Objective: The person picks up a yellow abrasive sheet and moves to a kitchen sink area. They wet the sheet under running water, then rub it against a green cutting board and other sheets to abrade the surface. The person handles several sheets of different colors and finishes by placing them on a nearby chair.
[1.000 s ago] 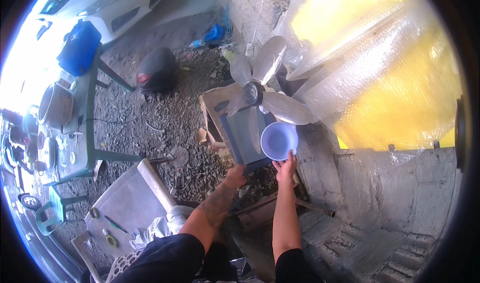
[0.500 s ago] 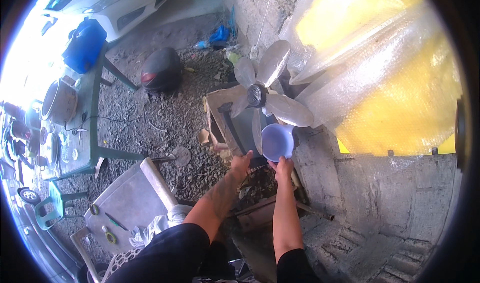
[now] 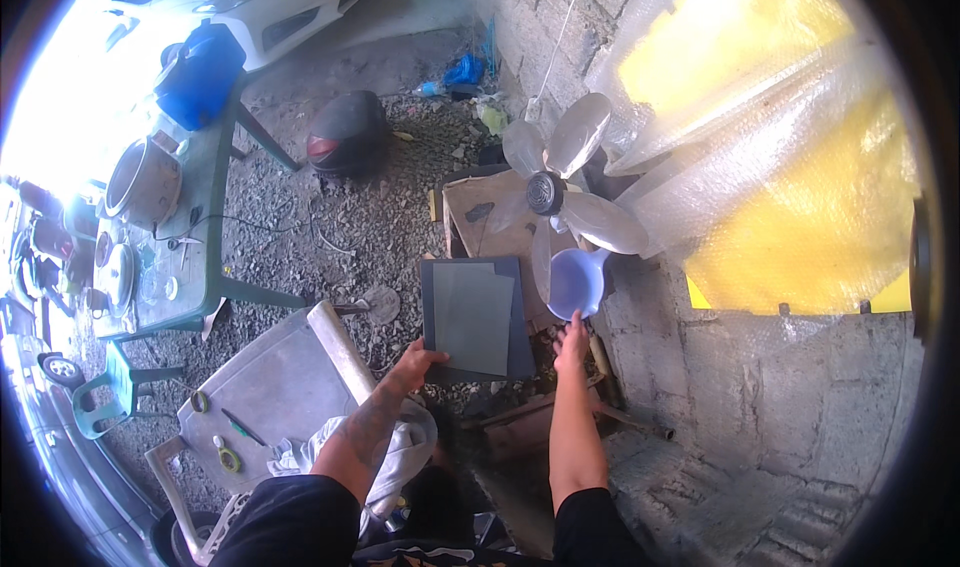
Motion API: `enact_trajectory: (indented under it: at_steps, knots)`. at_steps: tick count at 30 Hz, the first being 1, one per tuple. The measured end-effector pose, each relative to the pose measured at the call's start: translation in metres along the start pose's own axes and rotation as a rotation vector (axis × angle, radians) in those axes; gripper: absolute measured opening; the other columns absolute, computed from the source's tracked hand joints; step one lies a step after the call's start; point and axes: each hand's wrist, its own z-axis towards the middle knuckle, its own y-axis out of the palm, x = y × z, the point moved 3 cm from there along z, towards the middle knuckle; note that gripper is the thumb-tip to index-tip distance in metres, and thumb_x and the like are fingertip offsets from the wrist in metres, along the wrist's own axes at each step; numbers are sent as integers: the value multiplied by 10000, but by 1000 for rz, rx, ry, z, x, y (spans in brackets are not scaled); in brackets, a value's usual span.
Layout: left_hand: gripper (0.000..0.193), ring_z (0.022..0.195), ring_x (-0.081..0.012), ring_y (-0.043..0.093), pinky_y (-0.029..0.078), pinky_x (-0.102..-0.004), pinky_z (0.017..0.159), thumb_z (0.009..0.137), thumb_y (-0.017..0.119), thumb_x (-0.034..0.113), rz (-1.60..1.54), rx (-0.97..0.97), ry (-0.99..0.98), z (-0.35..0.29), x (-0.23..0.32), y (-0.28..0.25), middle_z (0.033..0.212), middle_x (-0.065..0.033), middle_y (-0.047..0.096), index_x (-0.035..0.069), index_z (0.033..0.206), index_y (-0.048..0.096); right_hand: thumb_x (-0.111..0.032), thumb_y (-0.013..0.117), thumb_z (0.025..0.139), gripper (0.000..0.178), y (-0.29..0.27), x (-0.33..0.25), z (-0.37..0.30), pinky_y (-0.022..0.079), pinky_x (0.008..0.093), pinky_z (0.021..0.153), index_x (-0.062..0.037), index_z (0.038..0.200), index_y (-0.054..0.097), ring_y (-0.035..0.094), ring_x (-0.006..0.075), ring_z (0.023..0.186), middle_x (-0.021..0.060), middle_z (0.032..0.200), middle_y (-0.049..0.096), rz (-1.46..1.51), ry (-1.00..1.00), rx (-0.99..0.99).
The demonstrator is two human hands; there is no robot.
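My left hand (image 3: pixel 412 364) grips the lower left edge of a stack of dark flat sheets (image 3: pixel 470 317), thumb on top. A smaller grey sheet lies on a larger blue-black one, held level above the gravel and the edge of a worn board-topped box (image 3: pixel 485 207). My right hand (image 3: pixel 570 345) has its fingers stretched out just below a light-blue plastic dipper (image 3: pixel 573 285); whether the fingertips touch its rim I cannot tell. The dipper sits at the box's right side, below the blades of a metal fan (image 3: pixel 545 194).
On the left, a green table (image 3: pixel 205 227) carries a pot (image 3: pixel 143 182) and a blue container (image 3: pixel 200 77). A plastic chair (image 3: pixel 270 387) holds tape rolls and a cloth. Bubble-wrapped yellow panels (image 3: pixel 780 187) lean on the block wall at right. A black rounded case (image 3: pixel 347 135) lies on gravel.
My left hand has drawn the dark sheets leftward off the box, from beneath the dipper. My right hand has loosened from the dipper, its fingers now spread. The view has shifted slightly.
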Motion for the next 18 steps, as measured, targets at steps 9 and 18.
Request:
enact_trajectory:
  at_steps: [9, 18]
  knots:
    - [409, 957, -166, 683, 555, -334, 866, 825, 776, 16, 314, -91, 178, -45, 21, -5, 1050, -70, 723, 0, 1212, 646, -693, 723, 849, 961, 29, 14, -120, 357, 498, 1143, -10, 1488, 503, 427, 332, 1437, 202, 1554, 465, -528, 26, -645]
    - [555, 1033, -170, 669, 547, -352, 944, 817, 882, 111, 483, -204, 266, -219, 55, -5, 1118, -58, 715, -24, 1280, 608, -238, 869, 843, 644, 23, 73, -244, 504, 386, 1005, 37, 1353, 589, 612, 210, 1198, 128, 1281, 675, -195, -170, -773]
